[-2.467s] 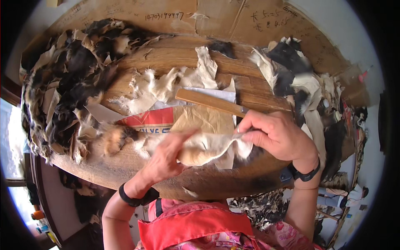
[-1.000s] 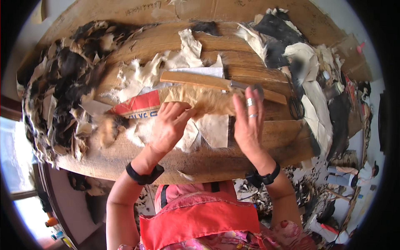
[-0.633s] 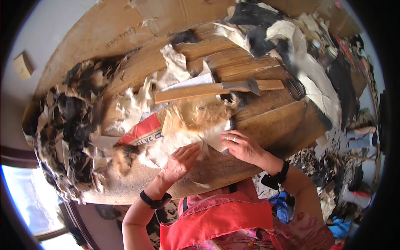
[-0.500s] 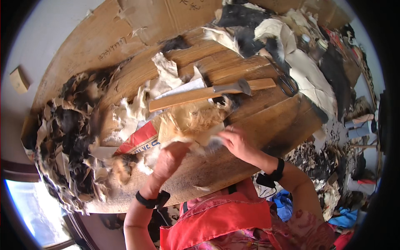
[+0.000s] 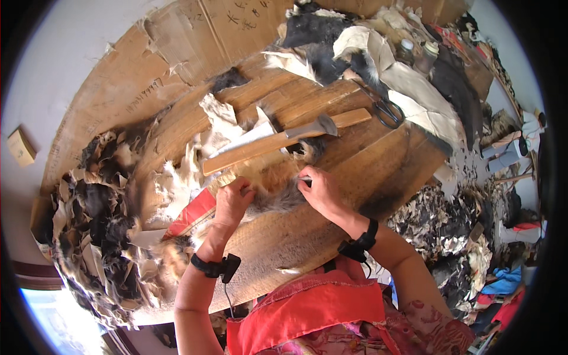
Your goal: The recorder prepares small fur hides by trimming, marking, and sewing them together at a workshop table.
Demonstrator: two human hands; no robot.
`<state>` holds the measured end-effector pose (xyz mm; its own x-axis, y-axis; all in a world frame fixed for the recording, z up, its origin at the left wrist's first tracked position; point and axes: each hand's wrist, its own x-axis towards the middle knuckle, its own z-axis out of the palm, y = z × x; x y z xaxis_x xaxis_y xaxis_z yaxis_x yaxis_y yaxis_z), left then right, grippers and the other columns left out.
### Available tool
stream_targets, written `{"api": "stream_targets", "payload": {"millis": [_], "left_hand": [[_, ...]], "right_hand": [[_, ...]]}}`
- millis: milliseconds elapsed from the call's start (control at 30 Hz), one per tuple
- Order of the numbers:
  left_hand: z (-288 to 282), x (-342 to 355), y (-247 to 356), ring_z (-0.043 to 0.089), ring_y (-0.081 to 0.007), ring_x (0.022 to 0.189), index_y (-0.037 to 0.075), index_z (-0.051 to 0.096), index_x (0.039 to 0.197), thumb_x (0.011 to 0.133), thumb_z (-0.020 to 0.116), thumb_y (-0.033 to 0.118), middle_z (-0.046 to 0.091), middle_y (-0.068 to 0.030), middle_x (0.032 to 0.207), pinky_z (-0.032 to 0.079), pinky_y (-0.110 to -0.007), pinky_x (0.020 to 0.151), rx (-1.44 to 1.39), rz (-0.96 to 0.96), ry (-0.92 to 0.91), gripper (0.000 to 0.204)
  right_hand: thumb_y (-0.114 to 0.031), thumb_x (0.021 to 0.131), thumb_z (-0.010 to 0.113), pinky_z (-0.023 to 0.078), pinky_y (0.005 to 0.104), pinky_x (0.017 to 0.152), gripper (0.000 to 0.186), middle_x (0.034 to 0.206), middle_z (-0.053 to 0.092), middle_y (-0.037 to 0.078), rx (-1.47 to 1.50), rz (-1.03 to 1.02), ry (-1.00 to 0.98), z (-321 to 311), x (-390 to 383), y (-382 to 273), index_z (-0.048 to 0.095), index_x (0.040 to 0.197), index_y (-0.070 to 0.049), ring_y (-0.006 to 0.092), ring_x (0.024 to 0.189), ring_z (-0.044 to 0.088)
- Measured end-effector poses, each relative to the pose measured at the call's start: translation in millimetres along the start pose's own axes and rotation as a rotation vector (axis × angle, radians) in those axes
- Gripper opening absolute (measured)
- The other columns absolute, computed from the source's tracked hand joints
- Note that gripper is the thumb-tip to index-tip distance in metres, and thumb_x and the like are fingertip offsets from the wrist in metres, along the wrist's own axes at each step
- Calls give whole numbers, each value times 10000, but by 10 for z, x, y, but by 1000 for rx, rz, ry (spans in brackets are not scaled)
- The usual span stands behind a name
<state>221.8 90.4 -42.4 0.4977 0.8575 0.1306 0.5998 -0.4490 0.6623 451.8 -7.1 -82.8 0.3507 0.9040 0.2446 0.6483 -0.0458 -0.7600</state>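
A strip of grey fur point(image 5: 277, 200) stretches between my two hands, just above the near half of the wooden table. My left hand point(image 5: 234, 201) is closed on its left end, fingers curled down. At the other end my right hand point(image 5: 319, 188) pinches the fur between thumb and fingers. Behind the strip lies a tan fur piece point(image 5: 273, 176), partly covered by it and by my hands. A wooden slat point(image 5: 242, 157) lies across the far edge of the tan fur, and a dark metal-bladed tool point(image 5: 313, 126) rests on the slat.
Dark and pale fur scraps point(image 5: 103, 201) are heaped at the left. Black-handled scissors point(image 5: 388, 113) lie at the right, beside large pale hides point(image 5: 414, 89) and jars point(image 5: 405, 52). Red printed card point(image 5: 194, 212) sits by my left hand. Cardboard point(image 5: 177, 53) stands behind the table point(image 5: 284, 236).
Both hands have moved farther from me, toward the slat. Grey fur now shows drawn out between them, where paler, blurred fur showed before. The whole view has shifted slightly.
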Motion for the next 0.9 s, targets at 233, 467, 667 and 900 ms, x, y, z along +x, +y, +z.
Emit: {"api": "stream_targets", "payload": {"millis": [233,467,667,900], "left_hand": [[127,-327,-75,657,-305,662,98,742,941,897,730,295,684,-143,741,529,-429,633,-216,74,-44,202],[455,-520,77,654,-330,849,73,698,926,846,675,122,615,-124,1051,550,-425,719,178,-69,98,97],[365,-732,122,630,-343,934,59,589,1088,898,633,144,583,-138,1041,528,-442,758,-43,-34,73,213],[1,-1184,316,645,-387,918,115,564,1229,923,633,145,590,-132,1103,541,-468,777,-169,-258,286,315]], "right_hand": [[-190,904,747,416,366,529,342,682,578,113,292,48,-186,-143,-99,-50,632,646,3,203,582,556],[26,833,721,474,335,608,224,901,568,114,-3,-252,-67,-138,154,-97,629,1032,-22,197,688,570],[30,884,625,503,359,621,84,928,572,151,-5,-335,-233,-279,411,-81,577,948,3,272,857,623],[-84,1010,449,519,261,534,118,802,625,61,513,94,-493,-584,909,-940,548,986,-23,112,585,615]]}}
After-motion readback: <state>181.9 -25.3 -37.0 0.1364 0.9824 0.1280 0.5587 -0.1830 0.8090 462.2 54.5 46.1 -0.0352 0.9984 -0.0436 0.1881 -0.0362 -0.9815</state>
